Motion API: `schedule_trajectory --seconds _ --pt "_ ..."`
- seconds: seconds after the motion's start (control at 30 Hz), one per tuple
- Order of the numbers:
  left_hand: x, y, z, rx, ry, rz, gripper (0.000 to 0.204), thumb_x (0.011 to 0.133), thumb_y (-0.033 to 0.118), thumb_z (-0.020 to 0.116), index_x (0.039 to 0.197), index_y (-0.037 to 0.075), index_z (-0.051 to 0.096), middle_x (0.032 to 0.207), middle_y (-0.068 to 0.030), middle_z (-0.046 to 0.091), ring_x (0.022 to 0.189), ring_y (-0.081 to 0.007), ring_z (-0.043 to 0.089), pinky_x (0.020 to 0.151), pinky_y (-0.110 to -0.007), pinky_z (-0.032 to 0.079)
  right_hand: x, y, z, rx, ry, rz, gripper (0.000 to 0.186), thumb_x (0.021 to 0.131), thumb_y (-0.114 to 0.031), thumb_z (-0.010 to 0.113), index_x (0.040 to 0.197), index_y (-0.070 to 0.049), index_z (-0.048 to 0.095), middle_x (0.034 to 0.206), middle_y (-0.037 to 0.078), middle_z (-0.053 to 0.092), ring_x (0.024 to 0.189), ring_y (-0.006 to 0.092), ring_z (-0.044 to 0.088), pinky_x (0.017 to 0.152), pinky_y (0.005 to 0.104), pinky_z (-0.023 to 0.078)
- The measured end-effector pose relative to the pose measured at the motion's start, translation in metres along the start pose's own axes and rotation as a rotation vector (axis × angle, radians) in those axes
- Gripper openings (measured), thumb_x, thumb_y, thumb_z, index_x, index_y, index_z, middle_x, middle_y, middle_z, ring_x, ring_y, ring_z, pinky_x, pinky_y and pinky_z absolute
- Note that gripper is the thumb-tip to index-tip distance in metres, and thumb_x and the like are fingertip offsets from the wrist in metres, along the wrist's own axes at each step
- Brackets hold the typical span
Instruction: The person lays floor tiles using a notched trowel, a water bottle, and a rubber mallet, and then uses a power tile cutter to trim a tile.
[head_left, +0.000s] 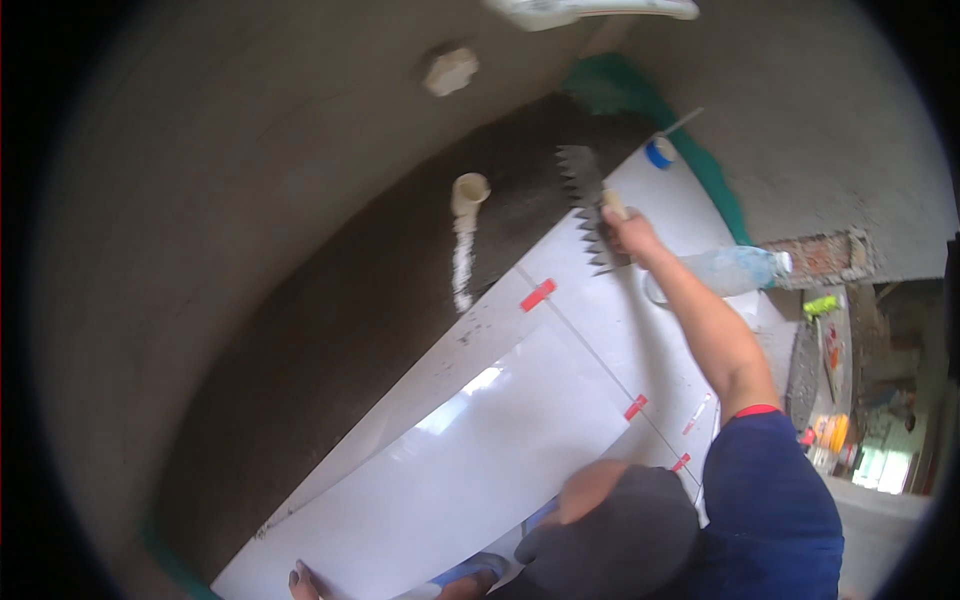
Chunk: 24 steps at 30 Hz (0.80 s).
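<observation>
Over the edge betw. dark patch [330, 330] & white panel [400, 500], upper ctr.: 1 notched trowel [588, 190], teeth to L. Prob. best: hold your blade at a steady angle, teeth clear of pipe [471, 188] & panel face. R hand [632, 236]: fingers closed round handle [614, 204]; your R arm reaches fwd & L, elbow slightly bent, crossing bottle [730, 270]. L hand [304, 582]: mostly out of frame; can't tell finger opening or hold.

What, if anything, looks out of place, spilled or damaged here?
Dark specks mark the white panel near its edge, like stray spatter. At right, a rough patch of exposed brick interrupts the grey wall, possibly damage.
</observation>
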<state>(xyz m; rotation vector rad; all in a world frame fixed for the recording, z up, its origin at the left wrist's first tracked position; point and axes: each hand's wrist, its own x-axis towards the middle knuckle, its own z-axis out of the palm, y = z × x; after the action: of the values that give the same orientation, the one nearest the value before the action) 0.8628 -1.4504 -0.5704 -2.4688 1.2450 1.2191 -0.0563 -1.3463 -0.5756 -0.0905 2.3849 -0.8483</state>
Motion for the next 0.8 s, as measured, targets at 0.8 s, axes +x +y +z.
schedule_trajectory --seconds 0.8 --pt "0.007 0.045 -0.005 0.021 0.248 0.257 0.038 0.092 0.033 0.059 0.103 -0.003 0.061 0.089 -0.0147 0.066 0.08 -0.0231 0.06 0.074 -0.035 0.048 -0.047 0.089 -0.106 0.187 0.698 -0.466 0.057 0.073 -0.018 0.079 0.119 0.008 0.057 0.115 0.017 0.065 0.105 0.0277 0.061 0.095 0.0381 0.045"
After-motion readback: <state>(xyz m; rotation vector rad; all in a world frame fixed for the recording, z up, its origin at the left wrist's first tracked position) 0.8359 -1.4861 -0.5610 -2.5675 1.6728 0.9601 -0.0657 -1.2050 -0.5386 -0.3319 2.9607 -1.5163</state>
